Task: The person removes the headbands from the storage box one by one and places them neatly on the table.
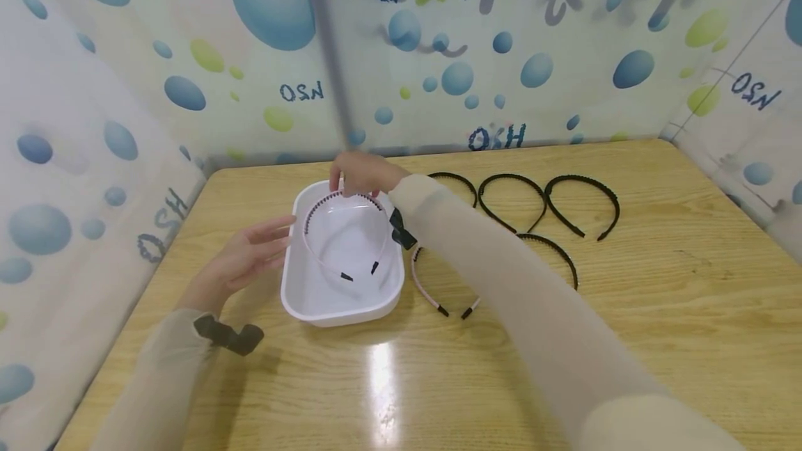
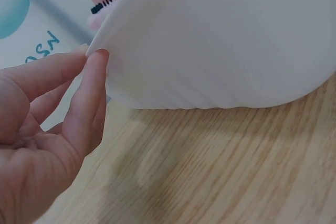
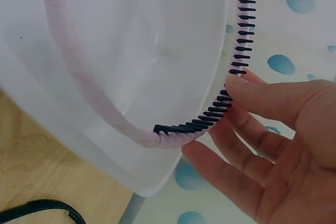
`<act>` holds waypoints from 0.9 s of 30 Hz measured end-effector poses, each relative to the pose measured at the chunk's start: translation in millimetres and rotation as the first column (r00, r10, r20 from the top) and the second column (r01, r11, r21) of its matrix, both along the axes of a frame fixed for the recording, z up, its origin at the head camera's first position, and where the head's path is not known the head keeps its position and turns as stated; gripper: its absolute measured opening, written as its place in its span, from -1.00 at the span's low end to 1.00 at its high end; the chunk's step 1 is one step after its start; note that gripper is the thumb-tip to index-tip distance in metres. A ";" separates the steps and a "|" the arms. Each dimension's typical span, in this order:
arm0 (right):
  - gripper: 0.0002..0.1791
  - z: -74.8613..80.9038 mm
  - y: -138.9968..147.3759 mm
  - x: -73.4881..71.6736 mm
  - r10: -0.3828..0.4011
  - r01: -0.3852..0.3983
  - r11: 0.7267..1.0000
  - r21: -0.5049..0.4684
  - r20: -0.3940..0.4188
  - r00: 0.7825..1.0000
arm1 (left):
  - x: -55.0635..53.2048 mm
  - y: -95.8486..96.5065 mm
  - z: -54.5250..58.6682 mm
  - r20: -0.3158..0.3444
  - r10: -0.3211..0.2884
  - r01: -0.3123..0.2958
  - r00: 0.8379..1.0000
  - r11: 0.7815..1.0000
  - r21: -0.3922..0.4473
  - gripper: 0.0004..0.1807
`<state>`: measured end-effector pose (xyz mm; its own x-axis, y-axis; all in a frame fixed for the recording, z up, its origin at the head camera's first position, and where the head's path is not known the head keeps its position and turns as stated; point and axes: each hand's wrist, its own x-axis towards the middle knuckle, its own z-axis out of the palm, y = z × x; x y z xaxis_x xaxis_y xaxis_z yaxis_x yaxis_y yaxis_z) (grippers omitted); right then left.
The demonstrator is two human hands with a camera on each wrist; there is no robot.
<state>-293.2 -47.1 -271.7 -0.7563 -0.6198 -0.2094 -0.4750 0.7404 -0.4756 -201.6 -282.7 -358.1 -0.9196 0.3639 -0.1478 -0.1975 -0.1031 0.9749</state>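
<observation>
My right hand [image 1: 363, 172] pinches a pale pink headband [image 3: 79, 72] with black comb teeth, thumb on the toothed side and fingers on the outer side. The headband hangs over the white plastic tub [image 1: 313, 305], and its two black-tipped ends point toward me within the tub's outline. My left hand [image 1: 253, 259] is at the tub's left side. In the left wrist view, its thumb and a finger [image 2: 93, 85] meet on the tub's rim.
Right of the tub, black headbands [image 1: 515, 176] lie in a back row on the wooden table [image 1: 677, 298]. In front of them, a pink-ended headband [image 1: 426, 294] and another headband [image 1: 567, 263] are partly hidden by my right sleeve. A patterned curtain [image 1: 401, 110] closes off the back.
</observation>
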 end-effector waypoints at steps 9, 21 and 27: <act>-0.77 15.9 10.2 5.2 0.007 -0.007 1.000 -0.020 -0.007 1.000 | -0.2 1.1 0.3 0.006 0.000 0.000 1.000 1.000 0.020 -0.62; -0.78 32.6 31.7 14.9 0.130 -0.136 0.990 -0.025 -0.182 0.975 | 1.1 1.5 1.1 -0.015 -0.006 0.006 1.000 1.000 -0.003 -0.62; -0.78 37.7 46.5 17.9 0.167 -0.175 0.984 -0.021 -0.205 0.964 | 1.3 1.8 0.8 -0.017 -0.005 0.005 1.000 1.000 -0.008 -0.61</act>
